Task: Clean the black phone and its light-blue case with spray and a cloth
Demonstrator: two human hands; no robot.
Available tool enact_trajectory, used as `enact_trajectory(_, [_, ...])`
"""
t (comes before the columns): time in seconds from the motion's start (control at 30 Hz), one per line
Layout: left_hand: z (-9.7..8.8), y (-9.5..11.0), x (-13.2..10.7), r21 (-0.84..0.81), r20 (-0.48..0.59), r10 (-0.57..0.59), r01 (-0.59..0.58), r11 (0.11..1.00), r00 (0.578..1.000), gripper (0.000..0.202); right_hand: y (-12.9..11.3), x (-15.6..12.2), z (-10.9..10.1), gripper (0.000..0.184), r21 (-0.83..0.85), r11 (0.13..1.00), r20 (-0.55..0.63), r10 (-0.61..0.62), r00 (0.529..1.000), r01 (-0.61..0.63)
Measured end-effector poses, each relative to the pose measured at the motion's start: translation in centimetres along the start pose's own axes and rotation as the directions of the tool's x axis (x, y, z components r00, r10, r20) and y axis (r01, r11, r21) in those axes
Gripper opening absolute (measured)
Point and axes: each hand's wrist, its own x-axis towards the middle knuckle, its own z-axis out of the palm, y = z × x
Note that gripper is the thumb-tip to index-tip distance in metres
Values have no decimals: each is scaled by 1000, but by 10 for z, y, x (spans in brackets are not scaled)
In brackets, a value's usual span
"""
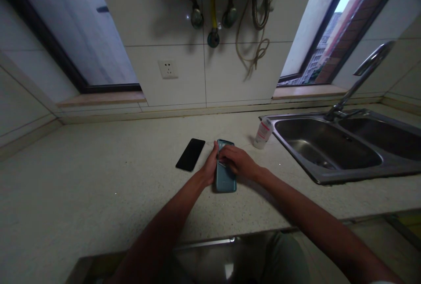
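Note:
A teal phone case is on the countertop with its hollow inside facing up. My left hand grips its left edge, thumb pointing up along the rim. Over the upper part of the case, my right hand has its fingers bent and drawn together against the inside. A small pale bit shows under those fingertips, too little to name. Just left of my left hand, a phone lies flat, its black face up. A clear plastic bottle with red print stands beyond my right hand, close to the sink.
A steel double sink with a tall faucet is set into the counter at right. Hoses and valves hang on the tiled wall above a power socket. Windows flank the wall. The counter's front edge runs below my forearms.

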Motion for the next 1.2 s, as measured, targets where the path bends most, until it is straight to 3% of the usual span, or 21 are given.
enact_trajectory(0.17, [-4,9,3,-60,2,129,-129,990,992,61,-4,4,-8,15,-11,1000,255,-18,967,21])
enact_trajectory(0.3, [-4,12,0,-35,-26,133,-134,990,991,62,1,4,-18,13,-171,985,293,37,955,14])
enact_trajectory(0.4, [-5,10,-4,32,-12,71,-71,997,997,64,11,3,-22,15,-341,939,214,115,970,-37])
enact_trajectory(0.53, [-7,4,-4,108,76,-29,21,994,997,70,26,-2,-21,17,-457,868,-12,215,977,-197])
enact_trajectory(0.83, [-7,-6,-3,199,133,-135,107,974,982,81,20,-1,-6,23,-245,950,-208,145,967,-195])
enact_trajectory(1.0, [-7,-10,-4,213,179,-108,69,975,978,82,15,0,-7,20,-156,977,-263,101,959,-146])
enact_trajectory(1.2, [-3,-7,-3,162,61,-74,63,985,995,73,14,-2,-4,17,-57,995,-218,73,973,-87])
